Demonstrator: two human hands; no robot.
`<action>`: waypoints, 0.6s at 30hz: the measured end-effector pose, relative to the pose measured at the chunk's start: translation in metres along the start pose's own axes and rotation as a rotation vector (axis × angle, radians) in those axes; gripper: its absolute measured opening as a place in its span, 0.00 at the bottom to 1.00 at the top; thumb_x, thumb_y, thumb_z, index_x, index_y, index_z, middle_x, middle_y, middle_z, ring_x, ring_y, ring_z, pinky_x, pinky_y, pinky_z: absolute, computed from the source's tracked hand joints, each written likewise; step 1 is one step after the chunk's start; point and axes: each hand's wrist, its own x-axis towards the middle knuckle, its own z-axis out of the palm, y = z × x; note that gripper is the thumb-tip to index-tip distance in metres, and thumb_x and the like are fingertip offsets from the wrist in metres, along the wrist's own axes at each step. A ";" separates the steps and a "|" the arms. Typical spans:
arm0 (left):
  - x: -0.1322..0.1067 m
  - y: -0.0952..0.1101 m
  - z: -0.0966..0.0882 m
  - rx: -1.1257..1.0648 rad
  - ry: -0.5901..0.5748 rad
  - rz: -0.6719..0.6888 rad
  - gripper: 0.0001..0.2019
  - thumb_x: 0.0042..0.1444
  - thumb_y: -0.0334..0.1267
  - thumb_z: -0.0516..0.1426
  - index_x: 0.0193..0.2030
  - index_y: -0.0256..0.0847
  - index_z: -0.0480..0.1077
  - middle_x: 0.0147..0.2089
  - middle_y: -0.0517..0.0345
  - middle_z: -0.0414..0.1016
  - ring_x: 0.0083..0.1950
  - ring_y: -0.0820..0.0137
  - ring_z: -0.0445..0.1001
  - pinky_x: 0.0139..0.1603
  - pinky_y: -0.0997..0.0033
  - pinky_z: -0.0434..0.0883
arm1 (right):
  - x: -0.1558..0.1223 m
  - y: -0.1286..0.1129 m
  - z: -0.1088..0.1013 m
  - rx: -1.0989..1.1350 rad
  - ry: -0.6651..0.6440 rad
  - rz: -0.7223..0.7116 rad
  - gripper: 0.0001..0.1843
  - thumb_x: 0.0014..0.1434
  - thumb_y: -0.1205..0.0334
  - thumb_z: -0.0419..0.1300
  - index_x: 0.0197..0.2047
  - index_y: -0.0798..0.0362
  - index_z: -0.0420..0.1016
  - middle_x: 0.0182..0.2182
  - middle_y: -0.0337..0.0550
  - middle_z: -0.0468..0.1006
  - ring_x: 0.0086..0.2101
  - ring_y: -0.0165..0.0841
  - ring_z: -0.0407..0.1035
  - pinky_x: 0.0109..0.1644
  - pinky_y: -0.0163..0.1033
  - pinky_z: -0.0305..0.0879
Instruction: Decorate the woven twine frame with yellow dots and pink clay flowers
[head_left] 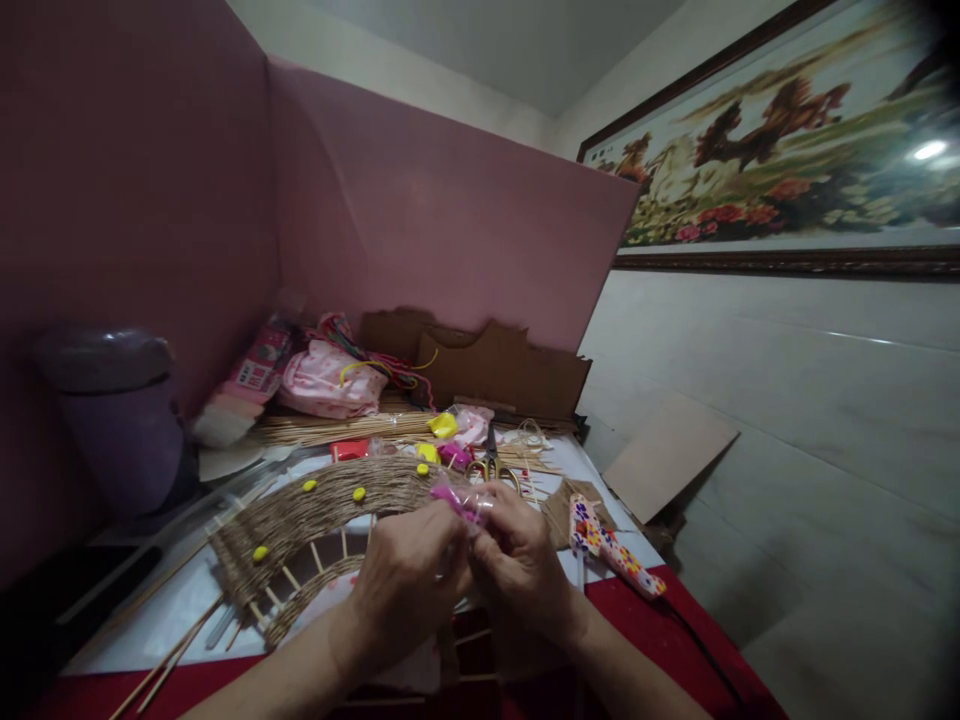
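Observation:
My left hand (pixel 409 565) and my right hand (pixel 521 555) meet over the front middle of the table, fingers pinched close together. Between them is a small clear plastic packet with something bright purple-pink (pixel 451 497) in it, soft-looking and partly hidden by the fingers. Just behind and left of the hands lies a fan-shaped weaving of brown twine (pixel 300 520) on light sticks, dotted with several small yellow discs (pixel 359 494). Gold-handled scissors (pixel 493 470) lie beyond my right hand. Near them are a yellow packet (pixel 427 453) and a magenta packet (pixel 455 457).
A flower-patterned glue gun (pixel 615 550) with a black cord lies at right. Thin wooden sticks (pixel 345 430), a pink bag (pixel 334 380) and torn cardboard (pixel 495 365) line the back. A lidded purple tumbler (pixel 124 430) stands left. Pink panels enclose the left and back.

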 end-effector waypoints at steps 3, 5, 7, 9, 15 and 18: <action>-0.002 0.002 0.003 -0.018 0.016 -0.015 0.06 0.47 0.24 0.51 0.26 0.39 0.61 0.21 0.62 0.65 0.21 0.74 0.63 0.23 0.74 0.58 | -0.003 -0.001 0.005 -0.035 0.092 0.029 0.09 0.58 0.69 0.51 0.38 0.54 0.73 0.35 0.44 0.71 0.38 0.34 0.66 0.43 0.38 0.62; -0.004 0.003 0.003 -0.028 0.011 -0.041 0.06 0.48 0.24 0.51 0.26 0.39 0.62 0.21 0.62 0.65 0.21 0.74 0.62 0.23 0.74 0.58 | -0.005 -0.001 0.010 -0.060 0.134 0.060 0.09 0.58 0.68 0.51 0.38 0.54 0.72 0.34 0.44 0.71 0.37 0.34 0.66 0.40 0.38 0.62; -0.004 0.004 0.001 -0.094 -0.042 -0.111 0.06 0.51 0.26 0.51 0.26 0.39 0.63 0.21 0.62 0.65 0.22 0.75 0.62 0.24 0.74 0.59 | -0.006 0.000 0.013 -0.071 0.152 0.085 0.09 0.59 0.67 0.50 0.39 0.54 0.71 0.33 0.44 0.71 0.36 0.35 0.66 0.40 0.38 0.62; 0.000 0.003 -0.003 -0.233 -0.084 -0.252 0.05 0.54 0.31 0.52 0.28 0.39 0.64 0.23 0.62 0.66 0.23 0.76 0.63 0.26 0.75 0.61 | -0.007 0.001 0.013 -0.060 0.160 0.093 0.10 0.59 0.68 0.49 0.41 0.54 0.71 0.34 0.45 0.72 0.37 0.35 0.67 0.40 0.38 0.62; 0.018 -0.012 -0.013 -0.824 0.057 -0.973 0.14 0.52 0.48 0.56 0.38 0.40 0.63 0.18 0.66 0.65 0.14 0.78 0.59 0.14 0.79 0.55 | -0.007 0.004 0.007 -0.021 0.144 0.055 0.14 0.61 0.71 0.47 0.46 0.52 0.69 0.40 0.45 0.72 0.43 0.34 0.66 0.47 0.38 0.62; 0.021 -0.017 -0.013 -1.213 -0.167 -1.140 0.16 0.47 0.49 0.60 0.32 0.39 0.64 0.15 0.66 0.65 0.13 0.78 0.59 0.12 0.81 0.53 | -0.007 0.003 0.008 -0.007 0.113 0.016 0.16 0.61 0.71 0.47 0.49 0.51 0.69 0.41 0.46 0.71 0.43 0.34 0.65 0.48 0.39 0.61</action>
